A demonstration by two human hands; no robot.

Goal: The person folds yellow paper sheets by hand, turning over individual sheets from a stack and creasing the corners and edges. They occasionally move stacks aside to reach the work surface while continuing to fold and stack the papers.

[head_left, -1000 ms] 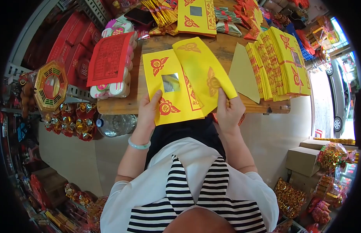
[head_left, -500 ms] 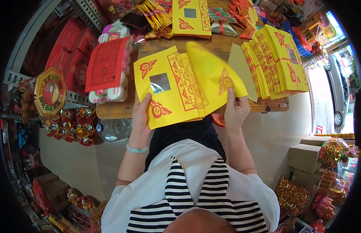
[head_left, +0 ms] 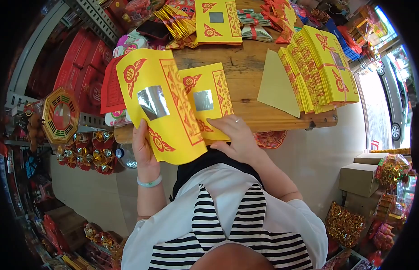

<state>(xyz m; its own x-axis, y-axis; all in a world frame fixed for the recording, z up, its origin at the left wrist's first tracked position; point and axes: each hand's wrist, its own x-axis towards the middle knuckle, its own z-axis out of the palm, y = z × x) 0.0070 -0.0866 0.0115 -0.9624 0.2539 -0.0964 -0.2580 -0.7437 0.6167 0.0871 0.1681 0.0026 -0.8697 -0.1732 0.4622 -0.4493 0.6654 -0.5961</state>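
My left hand (head_left: 145, 146) grips the lower left edge of a yellow joss paper sheet (head_left: 173, 130), thumb on its face. This sheet is raised, tilted and slightly curled, with red print and a silver square. Beneath and to its right, more yellow joss paper (head_left: 222, 74) lies at the table's front edge, partly covered. My right hand (head_left: 239, 139) rests its fingertips on the lower part of that paper. Its fingers are stretched out and the thumb is spread apart, nearer my body.
The wooden table (head_left: 245, 67) bears a plain yellowish sheet (head_left: 277, 85) and tied yellow paper bundles (head_left: 326, 67) at right. Another yellow stack (head_left: 218, 33) lies at the back. Red packaging (head_left: 112, 87) stands left, near an octagonal mirror (head_left: 61, 114). Cardboard boxes (head_left: 358, 178) stand at right.
My left hand has drawn the yellow sheet left and toward me, off the other paper. My right hand has let go of the sheet it was turning and moved left onto the lower paper.
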